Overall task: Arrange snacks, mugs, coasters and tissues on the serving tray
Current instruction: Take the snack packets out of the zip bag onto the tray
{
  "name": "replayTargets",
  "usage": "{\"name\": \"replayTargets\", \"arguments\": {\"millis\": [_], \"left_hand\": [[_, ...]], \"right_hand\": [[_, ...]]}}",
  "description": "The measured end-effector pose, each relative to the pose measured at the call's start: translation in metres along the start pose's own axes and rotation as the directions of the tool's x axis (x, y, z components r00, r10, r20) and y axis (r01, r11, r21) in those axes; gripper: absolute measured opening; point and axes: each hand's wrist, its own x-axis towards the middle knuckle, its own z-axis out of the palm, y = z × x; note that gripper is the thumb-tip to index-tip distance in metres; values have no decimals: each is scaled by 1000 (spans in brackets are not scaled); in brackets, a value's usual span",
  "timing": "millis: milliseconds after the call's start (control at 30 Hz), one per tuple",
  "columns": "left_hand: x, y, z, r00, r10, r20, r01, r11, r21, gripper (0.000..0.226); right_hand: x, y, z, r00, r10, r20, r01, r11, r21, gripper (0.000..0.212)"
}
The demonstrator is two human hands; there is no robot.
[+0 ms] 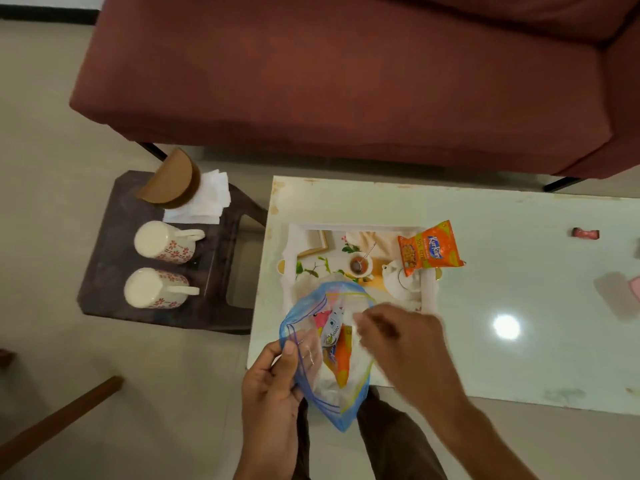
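Note:
A serving tray with a printed tea picture lies on the white table. An orange Kurkure snack packet rests on the tray's far right corner. My left hand pinches the rim of a blue-edged clear zip bag that holds several snack packets. My right hand is blurred at the bag's mouth; its fingers are bent and I cannot tell whether they hold anything. Two white floral mugs, white tissues and a stack of brown coasters sit on the dark stool at left.
A maroon sofa fills the far side. A small pink object and a pale cloth lie at the table's right. A wooden bar crosses the floor at the lower left. My legs stand below the bag.

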Motion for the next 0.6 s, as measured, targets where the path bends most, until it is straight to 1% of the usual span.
{"name": "replayTargets", "arguments": {"millis": [33,67,133,167,233,333,400,467,533,600], "left_hand": [[-6,5,0,1000,16,12,-16,1000,18,22],[-10,9,-1,999,34,18,-34,999,42,21],[-18,15,-5,998,62,21,-64,994,91,20],[-21,17,-6,997,67,23,-69,992,110,21],[-28,36,-22,993,85,79,-97,983,154,23],[-24,39,-35,989,146,18,-146,965,218,21],[-20,33,-36,982,182,-46,-162,945,284,18],[-18,30,-36,978,188,-95,-152,941,303,17],[-15,30,-37,977,177,-115,-137,946,295,17],[-13,37,-48,978,179,-111,-141,947,288,16]], "right_hand": [[-6,-14,11,996,54,70,-49,996,-75,27],[-8,-24,21,988,115,108,-97,983,-157,31],[-4,-38,40,969,228,98,-193,942,-276,35],[-2,-42,48,962,260,82,-224,927,-302,36],[-5,-67,67,953,301,22,-275,897,-347,39],[-6,-73,91,936,353,18,-323,875,-360,35],[-8,-71,94,939,341,38,-307,884,-351,31],[-16,-73,94,955,291,56,-249,891,-379,35],[-28,-76,90,968,239,76,-185,884,-430,40],[-45,-90,88,978,198,70,-149,889,-433,43]]}}
